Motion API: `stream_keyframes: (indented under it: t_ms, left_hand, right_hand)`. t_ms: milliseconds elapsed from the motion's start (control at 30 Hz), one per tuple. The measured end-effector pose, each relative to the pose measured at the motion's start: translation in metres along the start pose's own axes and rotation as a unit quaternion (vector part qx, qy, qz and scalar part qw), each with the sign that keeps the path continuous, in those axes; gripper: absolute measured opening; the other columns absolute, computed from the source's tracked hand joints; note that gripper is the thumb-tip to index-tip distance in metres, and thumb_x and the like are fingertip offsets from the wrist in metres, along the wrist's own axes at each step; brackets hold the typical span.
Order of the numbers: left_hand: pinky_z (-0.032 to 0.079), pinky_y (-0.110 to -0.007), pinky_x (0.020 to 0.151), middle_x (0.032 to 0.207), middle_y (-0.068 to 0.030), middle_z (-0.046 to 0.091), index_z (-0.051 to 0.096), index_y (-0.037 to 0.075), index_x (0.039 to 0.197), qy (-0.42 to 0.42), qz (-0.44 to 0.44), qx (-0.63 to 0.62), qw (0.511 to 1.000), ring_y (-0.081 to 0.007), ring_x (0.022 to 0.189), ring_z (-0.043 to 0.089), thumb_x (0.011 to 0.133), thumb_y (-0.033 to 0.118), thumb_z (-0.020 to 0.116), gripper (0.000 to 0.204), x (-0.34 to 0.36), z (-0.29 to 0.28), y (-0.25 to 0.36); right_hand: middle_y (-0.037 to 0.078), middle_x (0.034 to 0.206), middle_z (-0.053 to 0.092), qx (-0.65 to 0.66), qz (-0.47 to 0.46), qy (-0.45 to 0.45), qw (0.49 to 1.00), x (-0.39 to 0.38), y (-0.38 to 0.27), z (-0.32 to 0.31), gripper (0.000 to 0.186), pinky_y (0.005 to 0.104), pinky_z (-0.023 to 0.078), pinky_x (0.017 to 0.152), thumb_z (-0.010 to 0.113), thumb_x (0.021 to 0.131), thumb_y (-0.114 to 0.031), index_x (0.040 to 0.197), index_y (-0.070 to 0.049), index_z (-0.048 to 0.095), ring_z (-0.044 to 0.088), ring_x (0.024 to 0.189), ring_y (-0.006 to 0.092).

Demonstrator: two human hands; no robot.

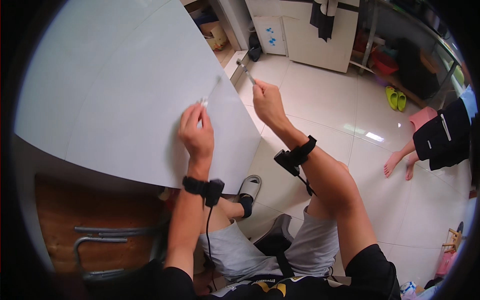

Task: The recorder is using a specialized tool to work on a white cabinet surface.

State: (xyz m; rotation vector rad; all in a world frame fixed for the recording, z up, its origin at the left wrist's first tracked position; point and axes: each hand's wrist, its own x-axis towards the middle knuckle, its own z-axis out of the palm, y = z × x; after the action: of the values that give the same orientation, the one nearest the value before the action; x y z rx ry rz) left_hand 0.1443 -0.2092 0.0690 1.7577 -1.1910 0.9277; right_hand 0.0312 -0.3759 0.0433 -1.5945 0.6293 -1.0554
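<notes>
My left hand rests on the white tabletop near its right edge, fingertips pinched on a small white object, too small to name. My right hand is closed round the handle of a slim metal tool with a short head, perhaps a small hammer, raised up and angled forward just right of the table edge, clear of the left hand. Black straps with small devices and cables sit on both my wrists.
At right, another person's bare legs stand by a pink stool and green slippers. A metal shelf and pale cabinet line the back. A wooden board with metal tubes lies below the table at lower left.
</notes>
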Motion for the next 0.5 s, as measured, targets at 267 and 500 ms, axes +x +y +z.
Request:
stream_keyframes:
  t_ms: [267, 500]
  left_hand:
    - [0.053, -0.045, 0.069, 0.087, -0.0214, 0.066, 0.070, -0.005, 0.092, -0.138, 0.086, 0.116, 0.980, -0.0387, 0.077, 0.064, 0.084, -0.004, 0.066, 0.009, 0.080, 0.009, -0.009]
    - [0.053, -0.050, 0.073, 0.085, -0.0259, 0.064, 0.071, -0.003, 0.085, -0.289, -0.024, 0.156, 0.944, -0.0441, 0.081, 0.064, 0.082, -0.003, 0.062, 0.009, -0.033, 0.015, -0.037]
  right_hand:
    - [0.024, 0.068, 0.058, 0.027, -0.004, -0.005, 1.000, 0.004, -0.001, -0.006, 0.027, 0.0407, 0.046, 0.061, 0.049, 0.097, -0.014, 0.104, 0.006, 0.065, 0.059, 0.059, 0.0300]
    - [0.007, 0.062, 0.051, 0.110, -0.020, -0.107, 0.988, -0.017, -0.017, 0.002, 0.029, 0.0318, 0.040, 0.055, 0.051, 0.100, -0.011, 0.117, 0.007, 0.066, 0.047, 0.060, 0.0086]
